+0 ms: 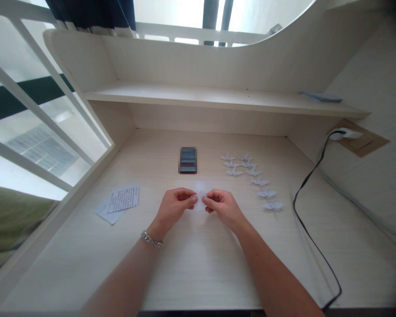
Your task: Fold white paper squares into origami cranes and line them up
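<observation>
Near the middle of the desk [191, 264], a small piece of white paper [199, 201] is held between both hands. My left hand [178, 203], with a silver chain bracelet [152, 239] at its wrist, pinches the paper's left side between thumb and fingers. On the opposite side my right hand [221, 205] grips it the same way. The paper's exact folds are too bright to make out. Several folded white paper cranes [259, 181] stand in a curving group to the right, beyond my right hand.
A dark phone-like rectangle [188, 160], its face blurred, lies behind the hands. Two paper sheets, one printed [125, 198], overlap at left. A black cable [305, 224] runs from the wall socket [363, 137] down the right side. A shelf [211, 94] spans the back.
</observation>
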